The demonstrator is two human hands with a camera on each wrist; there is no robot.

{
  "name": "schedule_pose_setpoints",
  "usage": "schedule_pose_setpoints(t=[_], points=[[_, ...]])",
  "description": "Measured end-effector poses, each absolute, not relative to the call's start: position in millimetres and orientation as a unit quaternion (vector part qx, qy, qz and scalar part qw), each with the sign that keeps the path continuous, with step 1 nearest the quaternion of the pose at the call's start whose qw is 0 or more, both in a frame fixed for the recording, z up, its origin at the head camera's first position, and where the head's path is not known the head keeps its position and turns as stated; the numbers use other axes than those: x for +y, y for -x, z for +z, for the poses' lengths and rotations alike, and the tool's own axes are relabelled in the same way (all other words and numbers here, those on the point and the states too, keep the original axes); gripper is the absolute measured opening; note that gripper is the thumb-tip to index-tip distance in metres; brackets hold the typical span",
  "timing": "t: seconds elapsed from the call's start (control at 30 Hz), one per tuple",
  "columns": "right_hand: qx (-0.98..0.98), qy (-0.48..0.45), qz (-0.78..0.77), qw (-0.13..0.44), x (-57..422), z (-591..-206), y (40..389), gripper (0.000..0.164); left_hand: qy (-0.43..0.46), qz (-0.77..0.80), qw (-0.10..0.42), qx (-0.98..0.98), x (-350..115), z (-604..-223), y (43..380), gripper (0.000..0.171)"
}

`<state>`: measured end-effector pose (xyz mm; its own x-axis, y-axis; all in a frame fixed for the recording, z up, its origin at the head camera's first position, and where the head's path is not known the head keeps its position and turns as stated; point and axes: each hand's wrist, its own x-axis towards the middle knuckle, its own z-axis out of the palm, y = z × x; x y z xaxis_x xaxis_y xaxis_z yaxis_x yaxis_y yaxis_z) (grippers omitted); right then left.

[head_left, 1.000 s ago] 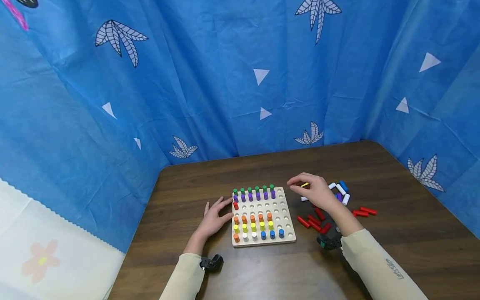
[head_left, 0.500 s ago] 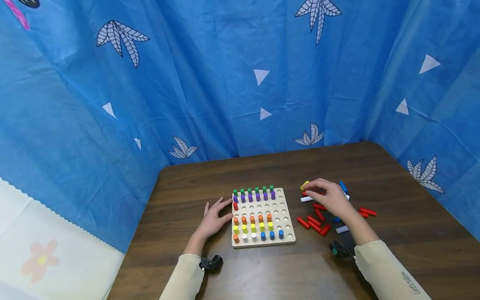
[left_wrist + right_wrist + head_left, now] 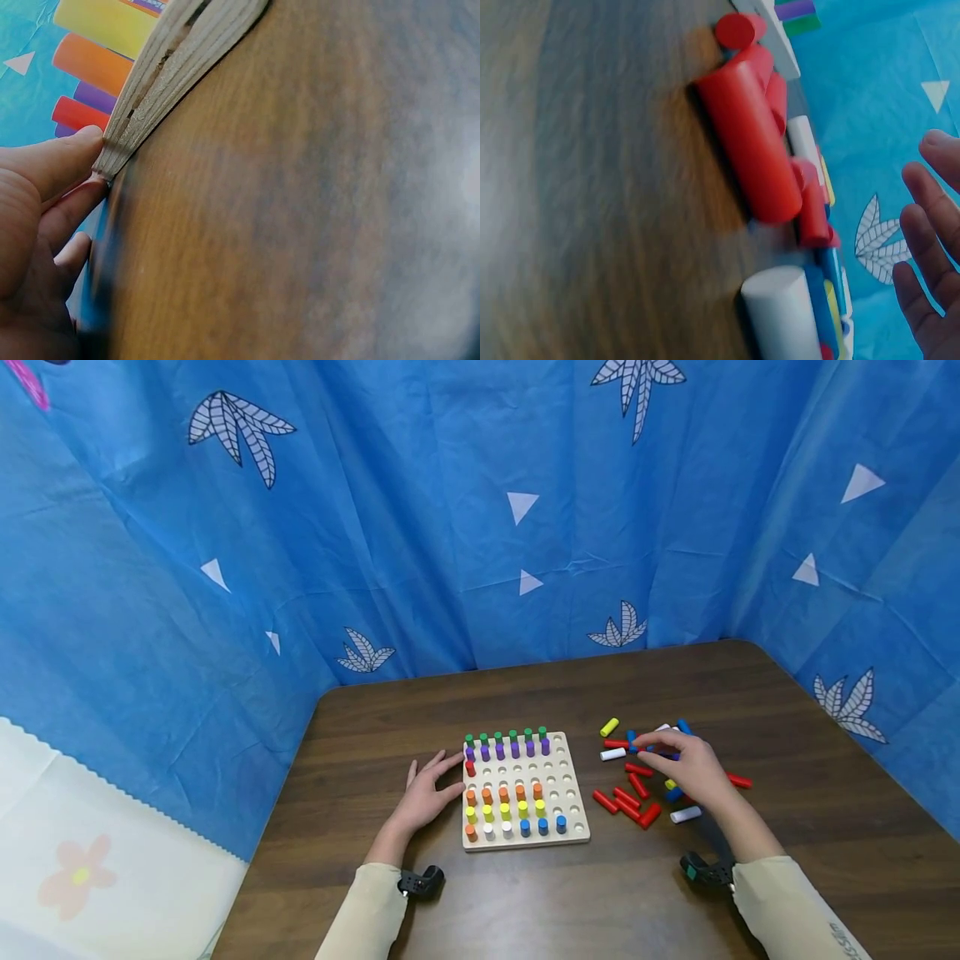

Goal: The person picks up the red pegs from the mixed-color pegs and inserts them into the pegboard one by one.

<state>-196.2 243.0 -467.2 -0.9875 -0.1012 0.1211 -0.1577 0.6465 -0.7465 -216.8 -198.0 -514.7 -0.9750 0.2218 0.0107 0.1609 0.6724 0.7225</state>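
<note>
A wooden pegboard (image 3: 568, 793) stands in the middle of the head view, with rows of coloured pegs upright in its holes. My left hand (image 3: 422, 797) is at its left side, fingers extended, thumb and fingertips touching the edge. In the left wrist view the thumb (image 3: 71, 154) meets the board's corner. My right hand (image 3: 690, 770) hovers over loose pegs right of the board, with nothing held. Its fingers (image 3: 930, 199) are spread and relaxed in the right wrist view. A yellow peg (image 3: 609, 727) lies alone behind the pile.
Several red pegs (image 3: 649, 816) lie scattered right of the board. A white peg (image 3: 686, 815) is below the right hand, and another white peg (image 3: 612, 754) lies nearer the board. Blue patterned curtains (image 3: 450, 527) hang behind the wooden table (image 3: 390, 718).
My right hand has let go of the yellow peg, which now lies on the table, and moved right over the loose pegs. The left hand stays at the board.
</note>
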Motion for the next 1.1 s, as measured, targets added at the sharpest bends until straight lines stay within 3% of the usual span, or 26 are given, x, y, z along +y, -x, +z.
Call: schedule_pose_setpoints(t=[1.1], points=[[-0.931, -0.050, 0.361, 0.036, 257, -492, 195, 0.024, -0.102, 0.392, 0.035, 0.913, -197, -513, 216, 0.052]])
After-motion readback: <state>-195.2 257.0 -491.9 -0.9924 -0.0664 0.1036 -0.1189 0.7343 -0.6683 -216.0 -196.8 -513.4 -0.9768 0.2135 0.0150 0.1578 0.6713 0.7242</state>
